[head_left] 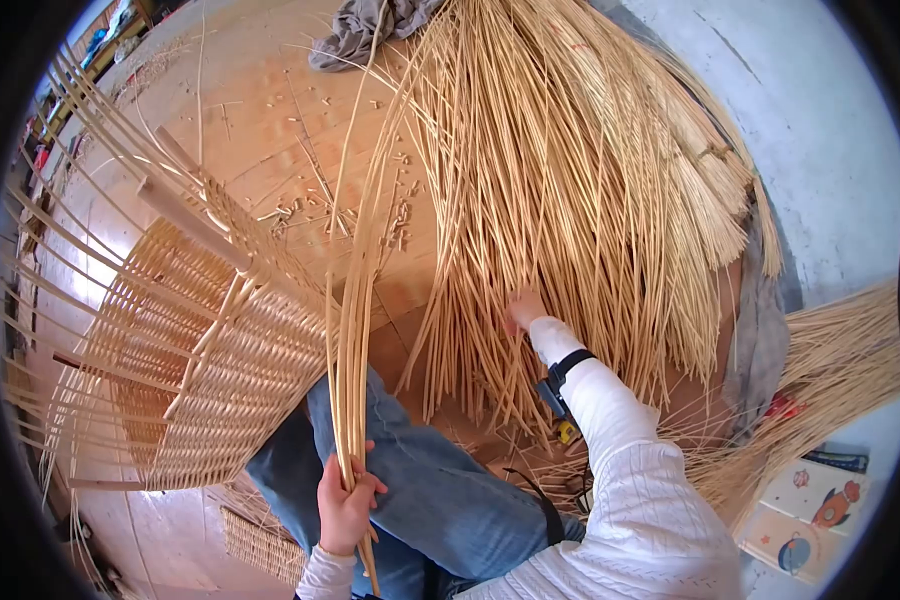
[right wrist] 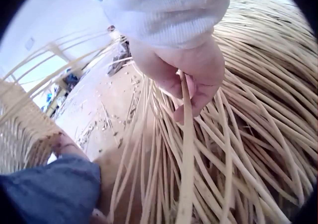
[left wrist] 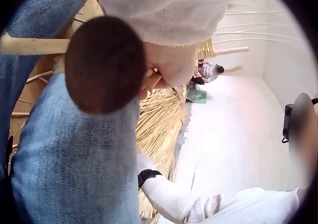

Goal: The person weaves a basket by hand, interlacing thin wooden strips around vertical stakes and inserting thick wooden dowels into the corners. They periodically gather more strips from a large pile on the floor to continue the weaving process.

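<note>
My left hand (head_left: 344, 512) grips a small bundle of long peeled willow rods (head_left: 350, 375) above my knee, the rods standing up and bending over at their far ends. In the left wrist view a dark round blot covers part of that hand (left wrist: 171, 65). My right hand (head_left: 522, 308) reaches to the near ends of a large spread pile of willow rods (head_left: 570, 190). Seen from the right wrist, its fingers (right wrist: 201, 92) pinch a single rod (right wrist: 187, 159) that lies over the others. The rod's far part is hidden behind the hand.
A half-woven wicker basket (head_left: 255, 370) with long upright stakes leans beside my left leg. Short offcuts (head_left: 400, 215) litter the board floor. A grey cloth (head_left: 355, 35) lies at the back, more rods (head_left: 840, 340) at the right, near a printed box (head_left: 800, 515).
</note>
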Motion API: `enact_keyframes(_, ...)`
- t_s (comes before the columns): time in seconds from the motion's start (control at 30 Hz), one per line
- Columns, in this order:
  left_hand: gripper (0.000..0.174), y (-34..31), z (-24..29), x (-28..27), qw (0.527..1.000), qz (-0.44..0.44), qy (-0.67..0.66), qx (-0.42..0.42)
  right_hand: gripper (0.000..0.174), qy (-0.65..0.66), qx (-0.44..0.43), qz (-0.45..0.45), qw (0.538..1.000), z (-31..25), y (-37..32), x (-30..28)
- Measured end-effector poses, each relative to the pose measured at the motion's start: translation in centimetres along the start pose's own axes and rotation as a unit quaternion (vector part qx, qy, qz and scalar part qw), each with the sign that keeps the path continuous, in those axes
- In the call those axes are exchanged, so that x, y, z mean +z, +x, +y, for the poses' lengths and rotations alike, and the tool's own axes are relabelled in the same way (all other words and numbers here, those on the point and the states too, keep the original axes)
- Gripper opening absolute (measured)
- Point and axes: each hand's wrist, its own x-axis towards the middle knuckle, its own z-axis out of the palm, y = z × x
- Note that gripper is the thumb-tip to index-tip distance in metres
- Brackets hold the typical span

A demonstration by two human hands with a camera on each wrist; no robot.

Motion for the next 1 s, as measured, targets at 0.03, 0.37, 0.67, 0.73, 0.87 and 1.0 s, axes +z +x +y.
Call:
enact_keyframes(0.03,0.019,0.2,0.1,0.0,1.0,0.002,-0.006,-0.007,0.033,-0.066,-0.004,-0.039,0.997,2.1,1.7,0.6)
enact_keyframes(0.37,0.015,0.4,0.5,-0.1,0.998,-0.007,-0.043,-0.034,0.029,-0.335,-0.121,0.222,0.908,4.3,-0.5,7.7)
enact_keyframes(0.67,0.014,0.6,0.5,-0.1,0.999,-0.012,-0.04,-0.017,0.026,-0.006,-0.049,0.183,0.982,1.7,5.4,0.0)
enact_keyframes(0.73,0.014,0.6,0.2,-0.1,0.998,-0.01,-0.055,-0.026,0.034,-0.007,0.044,0.05,0.998,1.9,3.7,0.1)
enact_keyframes(0.87,0.013,0.7,0.0,-0.5,0.997,-0.015,-0.063,-0.033,0.035,-0.178,-0.034,0.159,0.971,9.3,6.0,0.7)
enact_keyframes(1.0,0.016,0.3,-0.2,-0.5,0.997,-0.021,-0.067,-0.02,0.038,-0.406,-0.079,0.229,0.881,9.3,1.5,-6.6)
